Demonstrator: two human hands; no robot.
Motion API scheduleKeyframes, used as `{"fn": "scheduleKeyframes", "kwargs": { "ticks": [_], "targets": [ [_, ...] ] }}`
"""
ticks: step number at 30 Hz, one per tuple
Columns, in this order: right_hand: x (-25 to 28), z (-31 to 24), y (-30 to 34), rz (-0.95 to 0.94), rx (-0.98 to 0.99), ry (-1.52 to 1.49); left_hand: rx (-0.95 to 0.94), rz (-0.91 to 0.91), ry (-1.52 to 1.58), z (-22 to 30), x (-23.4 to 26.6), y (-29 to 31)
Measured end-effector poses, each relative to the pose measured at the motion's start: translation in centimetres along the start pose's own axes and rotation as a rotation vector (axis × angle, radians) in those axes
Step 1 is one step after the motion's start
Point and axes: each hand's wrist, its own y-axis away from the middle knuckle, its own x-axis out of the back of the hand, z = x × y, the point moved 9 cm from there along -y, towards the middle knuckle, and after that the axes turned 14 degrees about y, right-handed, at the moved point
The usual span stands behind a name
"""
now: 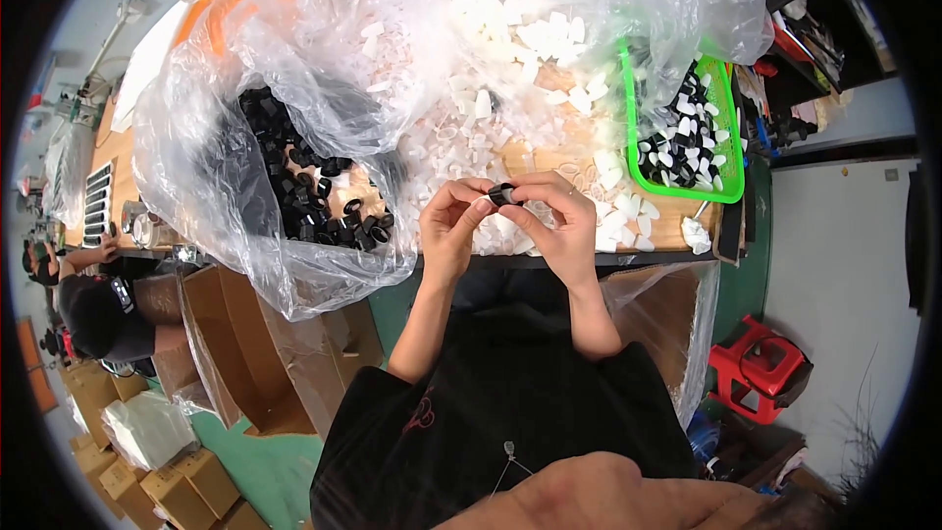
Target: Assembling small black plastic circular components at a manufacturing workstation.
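Close together over the table's front edge, both my hands work at one small black cap [501,194]. My left hand [454,221] pinches a small white piece [483,204] against the cap's left side. From the right, my right hand [555,219] grips the cap between thumb and fingers. Fingertips hide part of both pieces. To the left, a clear plastic bag [186,177] lies open around many loose black caps [314,198]. Loose white and translucent plastic pieces [461,137] are heaped just beyond my hands.
A green basket [734,152] of black-and-white pieces stands at the right. Cardboard boxes [250,344] sit below the table's left front. A red stool [756,363] is at the lower right. At far left, another person [103,304] sits at the table.
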Motion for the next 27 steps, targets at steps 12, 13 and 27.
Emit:
{"fn": "scheduleKeyframes", "kwargs": {
  "ticks": [12, 13, 27],
  "targets": [
    [0.7, -2.5, -0.4, 0.097, 0.092, 0.242, 0.127, -0.019, 0.296, -2.1, 0.0, 0.1],
    [0.7, -2.5, -0.4, 0.098, 0.090, 0.244, 0.129, -0.018, 0.298, -2.2, 0.0, 0.1],
    [0.5, -2.6, -0.2, 0.094, 0.154, 0.246, 0.138, 0.011, 0.205, -2.7, 0.7, -0.1]
  ]
}}
